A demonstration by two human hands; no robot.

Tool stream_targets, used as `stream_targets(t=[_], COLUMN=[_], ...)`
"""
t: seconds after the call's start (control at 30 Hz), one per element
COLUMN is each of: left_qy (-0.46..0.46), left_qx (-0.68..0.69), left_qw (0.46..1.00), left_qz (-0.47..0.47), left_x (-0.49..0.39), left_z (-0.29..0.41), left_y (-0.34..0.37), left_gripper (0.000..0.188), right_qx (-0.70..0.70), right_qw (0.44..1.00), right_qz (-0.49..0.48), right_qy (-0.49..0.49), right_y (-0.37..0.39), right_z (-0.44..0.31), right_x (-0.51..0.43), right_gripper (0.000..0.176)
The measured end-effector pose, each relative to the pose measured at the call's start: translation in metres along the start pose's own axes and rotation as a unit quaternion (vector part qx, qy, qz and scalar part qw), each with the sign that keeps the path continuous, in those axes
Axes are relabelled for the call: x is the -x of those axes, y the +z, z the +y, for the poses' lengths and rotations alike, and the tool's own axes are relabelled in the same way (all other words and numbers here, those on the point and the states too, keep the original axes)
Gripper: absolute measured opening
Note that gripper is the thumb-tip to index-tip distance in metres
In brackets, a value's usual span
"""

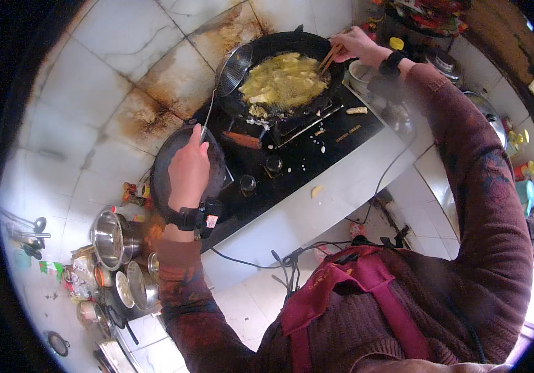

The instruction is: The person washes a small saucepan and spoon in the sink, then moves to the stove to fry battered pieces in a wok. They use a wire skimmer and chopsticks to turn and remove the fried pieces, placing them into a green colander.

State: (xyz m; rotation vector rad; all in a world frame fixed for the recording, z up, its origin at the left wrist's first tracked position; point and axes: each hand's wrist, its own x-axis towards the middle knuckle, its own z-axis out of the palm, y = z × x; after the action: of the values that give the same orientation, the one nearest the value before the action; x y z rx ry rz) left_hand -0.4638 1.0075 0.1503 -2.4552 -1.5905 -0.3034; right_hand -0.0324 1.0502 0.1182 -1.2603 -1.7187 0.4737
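Observation:
My left hand (189, 168) grips the handle of a wire mesh skimmer (234, 70), whose round basket rests at or hovers just over the left rim of a black wok (267, 44); which of these I cannot tell. Pale yellow battered strips (290, 79) crowd the bubbling oil in the wok. At the wok's right side, my right hand (353, 45) holds wooden chopsticks (330, 58) with their tips down at the oil's edge. Beneath the left hand lies a second dark pan (162, 161).
The black gas stove top (290, 158) carries two knobs, scattered batter drips and a loose fried strip (357, 110). A pale bowl (359, 74) stands right of the wok. Steel pots (108, 238) and bowls line the left counter. Black cables (248, 265) hang before the stove front.

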Motion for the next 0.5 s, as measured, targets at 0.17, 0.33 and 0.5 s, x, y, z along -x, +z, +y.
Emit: stream_targets(t=[0.17,0.33,0.5], left_qy=[-0.036,-0.059,-0.072], left_qx=[-0.007,-0.004,-0.001], left_qw=[0.999,0.998,0.997], left_qz=[-0.010,-0.010,-0.010], left_x=[-0.006,-0.006,-0.003], left_z=[0.005,0.001,-0.004], left_y=[-0.005,-0.012,-0.012], left_gripper=[0.040,0.040,0.038], right_qx=[-0.246,-0.158,-0.141], right_qw=[0.951,0.966,0.973], right_qz=[0.009,-0.025,-0.065], right_qy=[0.187,0.202,0.171], right_y=[0.042,0.078,0.099], right_z=[0.011,-0.003,-0.020], right_x=[-0.021,-0.050,-0.062], right_gripper=[0.020,0.022,0.026])
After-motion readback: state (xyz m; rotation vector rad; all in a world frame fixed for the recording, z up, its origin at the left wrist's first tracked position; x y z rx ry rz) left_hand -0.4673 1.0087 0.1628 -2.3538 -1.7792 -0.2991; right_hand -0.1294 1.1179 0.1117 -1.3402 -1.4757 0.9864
